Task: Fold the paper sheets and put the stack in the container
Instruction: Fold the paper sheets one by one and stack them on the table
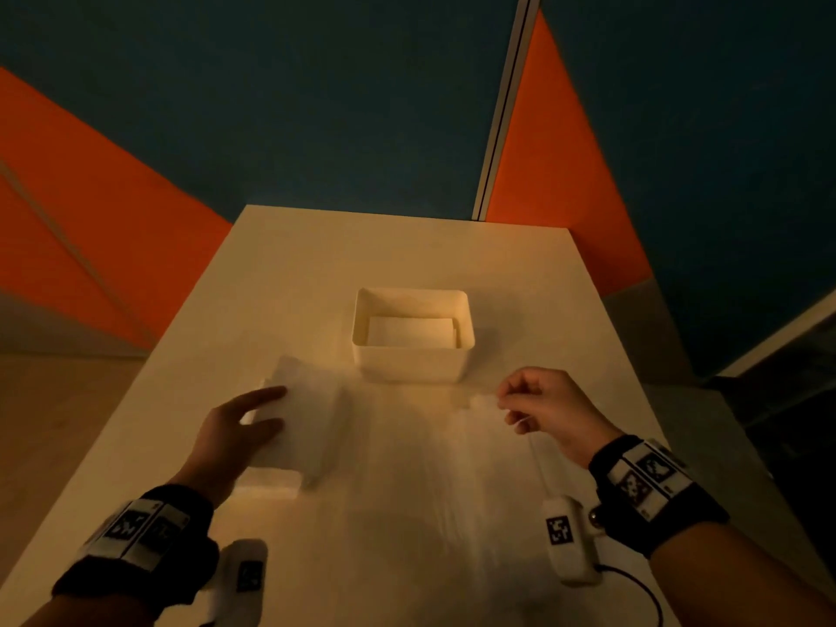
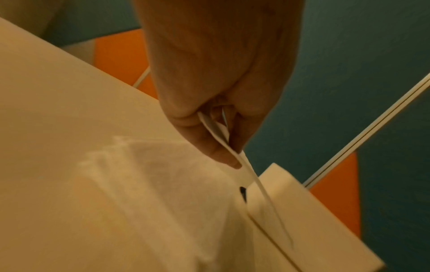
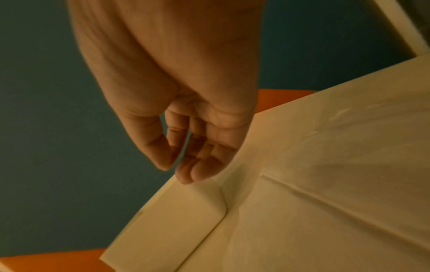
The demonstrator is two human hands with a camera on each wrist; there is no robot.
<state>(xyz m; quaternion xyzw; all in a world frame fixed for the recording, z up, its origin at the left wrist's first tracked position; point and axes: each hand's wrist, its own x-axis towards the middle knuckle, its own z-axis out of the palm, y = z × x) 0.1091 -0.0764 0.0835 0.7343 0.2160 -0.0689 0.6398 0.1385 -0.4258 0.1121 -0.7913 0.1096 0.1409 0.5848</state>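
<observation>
Left hand (image 1: 235, 429), right hand (image 1: 543, 405) pinching paper sheet (image 2: 248, 172) (blurred), marker-coded wristbands (image 1: 651, 481)

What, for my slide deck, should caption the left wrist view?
Left grip pinching a paper sheet by its edge above the white table.
</observation>
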